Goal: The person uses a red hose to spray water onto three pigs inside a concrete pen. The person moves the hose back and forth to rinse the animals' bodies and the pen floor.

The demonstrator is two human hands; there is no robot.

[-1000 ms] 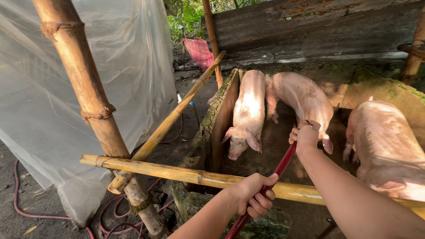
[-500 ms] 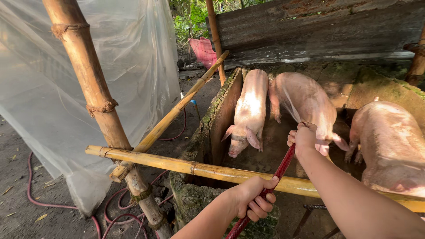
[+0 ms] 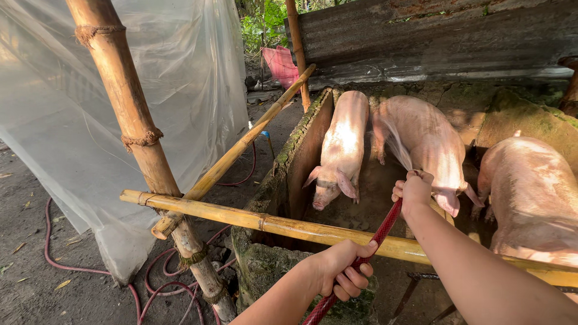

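**Red hose held in both hands over the pig pen**

Rough and weathered all round: mossy concrete pen wall (image 3: 274,180), corrugated metal sheet (image 3: 433,42) at the far side, packed dirt ground at near left. Smooth, jointed yellow bamboo rail (image 3: 241,218) lying level across the near edge of the pen, lashed with fibre rope to a thick upright bamboo post (image 3: 129,114); a thinner bamboo pole (image 3: 241,147) slanting from the post up toward the far right. Crinkled translucent plastic sheeting (image 3: 90,120) hanging at left.

Red hose (image 3: 385,225), slim and round with a fine mesh pattern, running diagonally from bottom centre up to the right, crossing over the rail. More loops of the same red hose lying on the ground at near left, beside the foot of the post. A thin spray leaving the far end, toward the pigs.

Left hand (image 3: 340,271) wrapped round the hose low down, fingers curled shut on it, thumb on top, forearm entering from the bottom edge. Right hand (image 3: 414,191) clenched on the upper end, knuckles up, arm stretched out from the lower right.

Three pink, short-bristled pigs in the pen: left pig (image 3: 343,144) head toward the near side, middle pig (image 3: 421,141) beside it, right pig (image 3: 530,192) largely cut off.
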